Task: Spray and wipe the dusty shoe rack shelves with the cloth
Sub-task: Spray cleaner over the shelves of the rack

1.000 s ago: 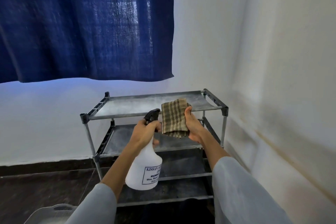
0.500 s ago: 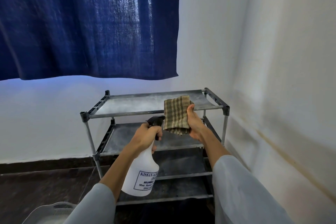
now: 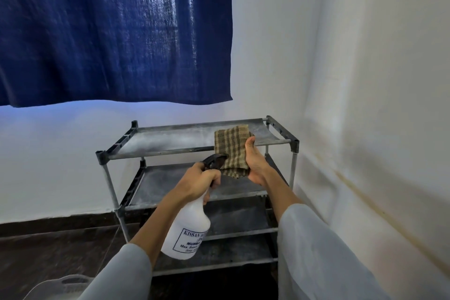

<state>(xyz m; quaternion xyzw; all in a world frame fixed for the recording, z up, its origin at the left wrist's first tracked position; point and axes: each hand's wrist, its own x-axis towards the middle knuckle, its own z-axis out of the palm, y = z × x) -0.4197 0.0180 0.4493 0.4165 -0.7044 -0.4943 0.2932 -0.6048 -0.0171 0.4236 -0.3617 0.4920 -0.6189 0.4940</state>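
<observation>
A grey metal shoe rack (image 3: 160,153) with several dusty shelves stands in the room's corner. My left hand (image 3: 198,181) grips the neck of a white spray bottle (image 3: 187,231) with a black trigger head, held in front of the rack at the second shelf's height. The black nozzle points at a folded brown checked cloth (image 3: 231,148). My right hand (image 3: 254,165) holds that cloth up in front of the top shelf's right front rail.
A dark blue curtain (image 3: 114,29) hangs above the rack. White walls meet just right of the rack. The floor (image 3: 48,251) is dark. A white plastic basket (image 3: 60,286) sits at the bottom left edge.
The bottle has sunk a little and tilted, its nozzle now closer to the cloth. The cloth hand has stayed nearly where it was.
</observation>
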